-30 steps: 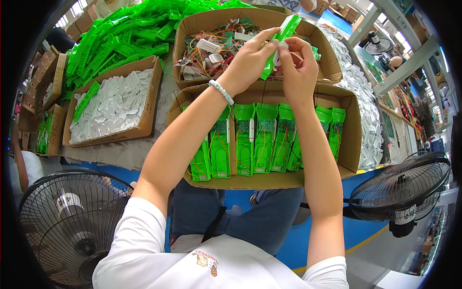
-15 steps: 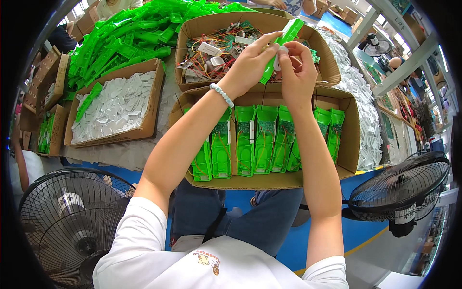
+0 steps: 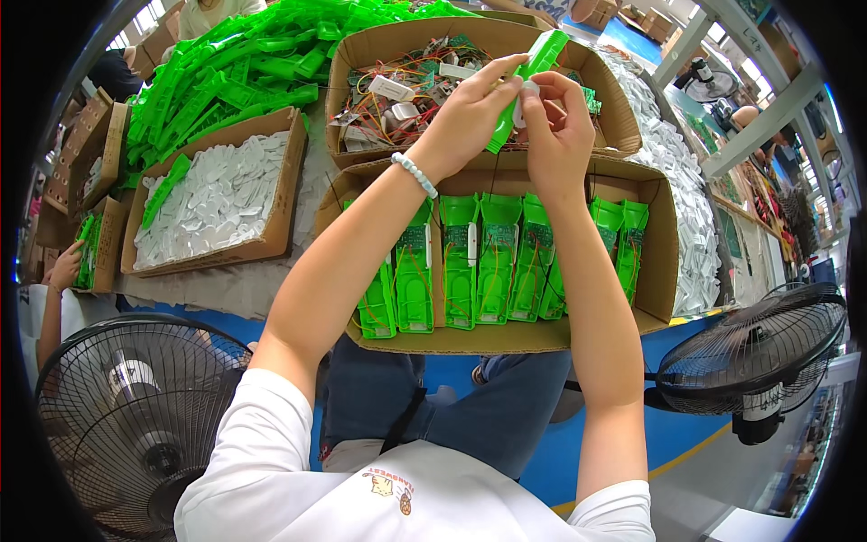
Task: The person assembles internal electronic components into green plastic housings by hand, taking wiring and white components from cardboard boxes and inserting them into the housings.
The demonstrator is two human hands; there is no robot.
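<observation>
Above the far carton, my left hand grips a long green plastic housing, tilted with its upper end to the right. My right hand is closed at the housing's side, thumb and fingers pinched on a small white plastic part pressed against it. The contact between part and housing is mostly hidden by my fingers. Below my wrists stands a near carton, where several green housings with circuit boards and wires are lined up upright. My right forearm covers some of them.
The far carton holds tangled wires and boards. Left of it are a white-parts box and a heap of green shells. White pieces pile at right. Fans stand left and right; a co-worker's hand is far left.
My hands stay almost in place, still holding the green housing and white part. At far left, a co-worker's hand has come up beside a box, at a green piece.
</observation>
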